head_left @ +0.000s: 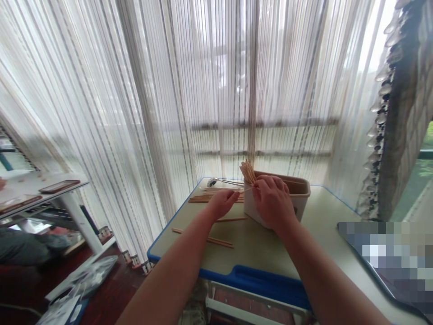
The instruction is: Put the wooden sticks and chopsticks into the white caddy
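My left hand [222,202] is closed in a pinch over the table, just left of a pale container with a brown rim [299,187]. A thin pale stick [247,189] runs from its fingertips toward my right hand [273,198]. That right hand is closed with its fingers curled at the container's near left corner, hiding part of the rim. Upright in the container's left end stands a bundle of thin wooden sticks [248,170]. Left of the container, several chopsticks [199,198] lie side by side, partly behind my left hand.
A metal spoon [212,182] lies behind the chopsticks. Loose chopsticks [219,243] rest nearer the table's blue front edge [267,282]. A dark, partly pixelated object [365,257] is at the right. Sheer curtains [223,90] hang behind. Another table [67,185] stands at left.
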A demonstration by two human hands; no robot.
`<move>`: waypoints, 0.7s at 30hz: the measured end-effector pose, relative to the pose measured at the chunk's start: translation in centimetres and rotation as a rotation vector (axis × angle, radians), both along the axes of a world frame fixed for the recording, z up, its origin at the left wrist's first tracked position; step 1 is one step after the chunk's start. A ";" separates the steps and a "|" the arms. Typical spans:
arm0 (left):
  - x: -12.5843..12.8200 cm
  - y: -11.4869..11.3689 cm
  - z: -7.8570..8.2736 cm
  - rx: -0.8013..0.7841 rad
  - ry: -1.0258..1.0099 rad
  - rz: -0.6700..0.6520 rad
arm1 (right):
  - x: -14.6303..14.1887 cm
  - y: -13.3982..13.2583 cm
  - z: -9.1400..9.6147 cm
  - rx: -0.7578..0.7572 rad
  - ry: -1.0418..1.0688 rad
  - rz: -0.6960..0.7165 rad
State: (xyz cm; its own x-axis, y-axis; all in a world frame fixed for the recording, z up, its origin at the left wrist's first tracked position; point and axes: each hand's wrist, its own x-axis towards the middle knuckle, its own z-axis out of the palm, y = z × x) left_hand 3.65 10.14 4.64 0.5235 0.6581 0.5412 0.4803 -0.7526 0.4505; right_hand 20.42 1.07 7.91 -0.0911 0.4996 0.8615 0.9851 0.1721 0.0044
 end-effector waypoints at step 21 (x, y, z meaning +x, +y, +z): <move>0.0 0.6 -1.5 0.190 0.098 0.046 | 0.7 -0.7 0.3 0.347 0.509 0.201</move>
